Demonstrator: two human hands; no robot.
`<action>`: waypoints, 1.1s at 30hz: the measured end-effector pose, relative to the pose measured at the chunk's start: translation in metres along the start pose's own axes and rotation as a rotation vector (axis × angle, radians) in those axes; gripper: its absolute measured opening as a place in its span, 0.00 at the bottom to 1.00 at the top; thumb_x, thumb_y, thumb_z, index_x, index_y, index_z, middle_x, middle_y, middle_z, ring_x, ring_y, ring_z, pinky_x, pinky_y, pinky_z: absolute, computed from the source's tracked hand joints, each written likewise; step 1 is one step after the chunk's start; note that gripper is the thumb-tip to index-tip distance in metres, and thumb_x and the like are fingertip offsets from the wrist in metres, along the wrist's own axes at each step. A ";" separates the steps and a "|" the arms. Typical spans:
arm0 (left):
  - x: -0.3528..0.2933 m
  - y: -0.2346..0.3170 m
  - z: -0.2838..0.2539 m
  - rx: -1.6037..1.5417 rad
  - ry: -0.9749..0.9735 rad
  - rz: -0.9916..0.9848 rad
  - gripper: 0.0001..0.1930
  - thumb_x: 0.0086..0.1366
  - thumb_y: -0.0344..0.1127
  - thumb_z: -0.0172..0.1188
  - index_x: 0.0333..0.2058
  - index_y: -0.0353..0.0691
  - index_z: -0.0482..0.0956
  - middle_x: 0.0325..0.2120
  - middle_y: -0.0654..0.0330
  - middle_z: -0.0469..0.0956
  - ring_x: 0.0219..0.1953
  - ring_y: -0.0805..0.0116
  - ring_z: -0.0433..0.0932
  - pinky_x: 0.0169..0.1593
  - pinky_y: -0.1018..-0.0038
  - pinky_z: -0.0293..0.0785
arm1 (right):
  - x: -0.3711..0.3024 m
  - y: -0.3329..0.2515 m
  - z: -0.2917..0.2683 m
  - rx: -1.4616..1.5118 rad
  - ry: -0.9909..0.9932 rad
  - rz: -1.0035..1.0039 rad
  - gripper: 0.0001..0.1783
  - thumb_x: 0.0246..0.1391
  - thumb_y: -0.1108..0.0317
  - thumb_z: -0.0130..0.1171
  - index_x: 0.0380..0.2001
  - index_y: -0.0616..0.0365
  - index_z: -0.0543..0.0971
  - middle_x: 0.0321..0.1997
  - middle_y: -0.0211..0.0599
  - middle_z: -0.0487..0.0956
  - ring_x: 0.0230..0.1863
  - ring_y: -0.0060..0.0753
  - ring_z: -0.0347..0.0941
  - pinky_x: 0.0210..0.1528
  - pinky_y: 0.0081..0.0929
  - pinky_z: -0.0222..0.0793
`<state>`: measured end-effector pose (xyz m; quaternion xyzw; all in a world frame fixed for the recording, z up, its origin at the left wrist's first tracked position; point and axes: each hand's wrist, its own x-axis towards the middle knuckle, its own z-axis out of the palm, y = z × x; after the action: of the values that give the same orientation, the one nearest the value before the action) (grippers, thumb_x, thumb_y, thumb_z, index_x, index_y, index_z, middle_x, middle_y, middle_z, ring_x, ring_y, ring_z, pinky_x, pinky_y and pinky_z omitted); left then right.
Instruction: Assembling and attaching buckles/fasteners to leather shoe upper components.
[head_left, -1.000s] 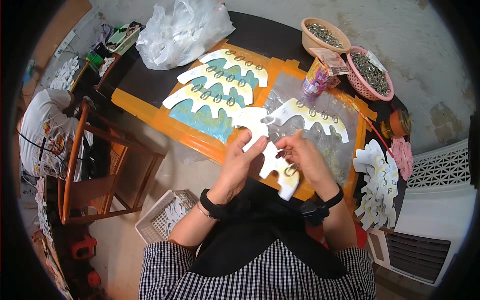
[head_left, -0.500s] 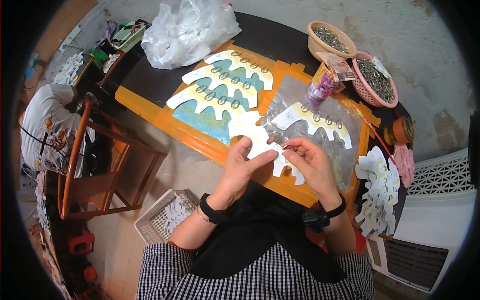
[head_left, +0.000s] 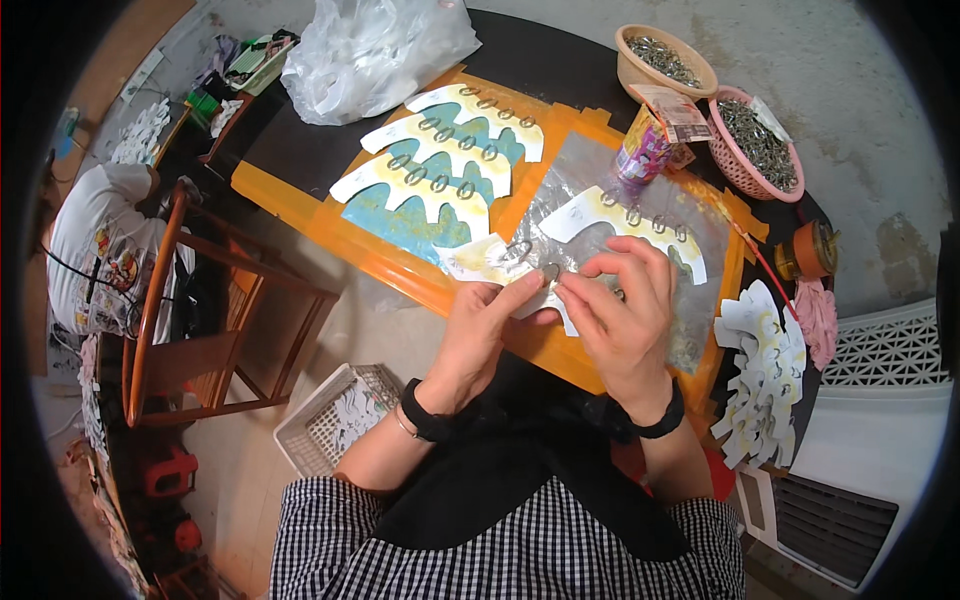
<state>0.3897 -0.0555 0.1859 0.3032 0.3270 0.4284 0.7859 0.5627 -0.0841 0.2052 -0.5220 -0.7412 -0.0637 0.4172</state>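
My left hand is closed on a white scalloped piece with a yellowish band, its thumb pressing on top. One metal ring lies on that piece; another metal ring stands at the left thumb tip. My right hand has its thumb and index finger pinched at this second ring. Something small and metallic shows in the right palm, partly hidden by the fingers. Several like pieces, such as this scalloped piece, lie on a blue-green patch beyond my left hand, each carrying rings. One more scalloped piece lies on the right.
A peach basket and a pink basket hold metal rings. Near them stand a purple can and an orange tin. A pile of scalloped pieces lies right. A plastic bag and wooden chair are left; a person sits beyond.
The held piece has turned and moved slightly left, lying flatter under my left hand. My right hand has risen a little, with its fingers higher. The whole view has shifted slightly.
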 end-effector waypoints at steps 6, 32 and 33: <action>0.000 -0.007 -0.006 0.018 0.109 0.011 0.14 0.71 0.39 0.64 0.44 0.32 0.84 0.38 0.61 0.85 0.38 0.77 0.82 0.43 0.77 0.81 | 0.003 -0.005 0.007 -0.082 0.001 -0.126 0.12 0.43 0.73 0.72 0.34 0.56 0.83 0.41 0.30 0.76 0.55 0.44 0.71 0.57 0.48 0.64; -0.001 -0.011 -0.016 0.155 0.194 0.263 0.17 0.74 0.41 0.60 0.41 0.28 0.82 0.35 0.62 0.83 0.35 0.81 0.79 0.40 0.78 0.79 | 0.025 -0.010 0.030 0.294 -0.148 0.104 0.10 0.38 0.79 0.67 0.23 0.57 0.75 0.39 0.37 0.76 0.57 0.51 0.70 0.60 0.43 0.66; -0.001 -0.010 -0.015 0.156 0.191 0.264 0.17 0.74 0.41 0.60 0.41 0.28 0.82 0.35 0.62 0.83 0.35 0.81 0.79 0.40 0.78 0.79 | 0.025 -0.010 0.030 0.292 -0.145 0.103 0.10 0.38 0.79 0.67 0.23 0.57 0.75 0.39 0.37 0.76 0.57 0.51 0.70 0.60 0.43 0.66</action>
<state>0.3824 -0.0578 0.1690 0.3612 0.3898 0.5281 0.6623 0.5356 -0.0549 0.2063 -0.4963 -0.7430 0.1043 0.4367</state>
